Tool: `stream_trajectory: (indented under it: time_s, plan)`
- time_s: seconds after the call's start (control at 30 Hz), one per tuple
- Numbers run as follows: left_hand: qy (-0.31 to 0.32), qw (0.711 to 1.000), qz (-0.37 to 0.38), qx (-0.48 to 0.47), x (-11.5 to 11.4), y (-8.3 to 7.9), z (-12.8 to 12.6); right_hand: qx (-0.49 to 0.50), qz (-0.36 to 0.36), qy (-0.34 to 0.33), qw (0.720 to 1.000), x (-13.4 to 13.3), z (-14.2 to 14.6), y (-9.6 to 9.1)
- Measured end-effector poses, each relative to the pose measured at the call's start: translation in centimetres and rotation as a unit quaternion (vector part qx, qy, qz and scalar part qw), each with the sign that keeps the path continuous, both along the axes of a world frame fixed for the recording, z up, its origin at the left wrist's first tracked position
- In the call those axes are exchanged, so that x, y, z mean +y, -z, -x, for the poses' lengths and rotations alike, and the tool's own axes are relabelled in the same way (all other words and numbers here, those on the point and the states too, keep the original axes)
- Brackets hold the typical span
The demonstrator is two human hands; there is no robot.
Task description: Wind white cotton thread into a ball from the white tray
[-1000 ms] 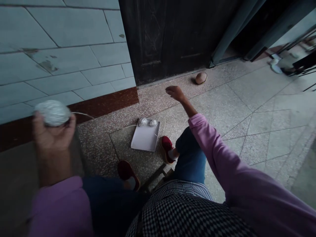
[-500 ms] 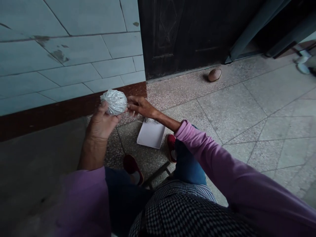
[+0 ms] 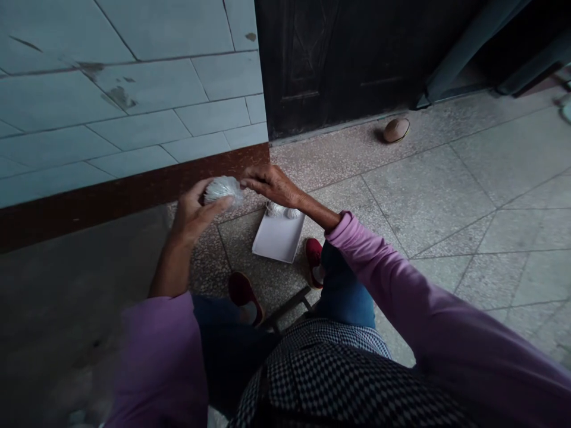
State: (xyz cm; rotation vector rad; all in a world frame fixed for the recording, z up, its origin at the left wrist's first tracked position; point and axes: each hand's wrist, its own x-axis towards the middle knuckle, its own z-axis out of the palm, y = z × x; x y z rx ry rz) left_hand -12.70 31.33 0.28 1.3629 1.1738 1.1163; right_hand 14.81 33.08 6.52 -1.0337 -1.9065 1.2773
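Left hand curled round a crinkled, silvery ball of strand, right hand at its three o'clock, bunched, any hold unclear, smooth, shallow white tray at the ball's four o'clock, two round white balls inside its twelve o'clock edge.

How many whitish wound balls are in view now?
3. The first ball is in the left hand; the second ball and third ball sit side by side at the far end of the white tray. The right hand may hide others.
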Motion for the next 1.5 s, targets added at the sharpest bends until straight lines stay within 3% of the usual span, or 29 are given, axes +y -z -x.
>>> stream_trajectory:
  time_s: [0.07,0.3,0.73,0.9,0.97,1.03,1.23,1.37,1.5]
  plan:
    - [0.011,0.999,0.035,0.01,-1.0,-0.8,-0.9,0.004,-0.008,0.022,1.0,0.6,-0.7,-0.2]
    - [0.07,0.984,0.086,-0.138,-2.0,-2.3,-3.2,0.028,0.016,0.061,0.998,0.8,-1.2,0.3]
    - [0.005,0.98,0.017,-0.199,-1.3,-1.7,-3.8,0.015,-0.014,0.031,0.999,2.1,1.6,5.0]
    - [-0.07,0.975,-0.03,-0.21,-0.2,-1.9,-3.3,-0.023,-0.002,-0.121,0.992,-0.3,2.7,5.8]
    - [-0.105,0.98,-0.053,-0.161,0.3,-1.6,-2.4,0.001,0.011,-0.181,0.983,-1.2,2.4,5.5]
    - [-0.115,0.987,-0.061,-0.098,0.6,-1.1,-1.6,0.039,0.02,-0.201,0.979,-1.1,1.6,5.1]
    - [-0.022,1.0,0.009,-0.018,-0.1,-0.5,-1.6,0.114,-0.006,-0.064,0.991,1.9,-1.6,3.4]
    - [0.035,0.994,0.074,-0.071,-1.1,-1.2,-2.8,0.084,0.02,0.014,0.996,2.3,-2.0,2.3]
    - [0.049,0.984,0.079,-0.15,-1.4,-1.6,-3.2,0.081,0.053,0.039,0.995,1.8,-1.1,1.8]
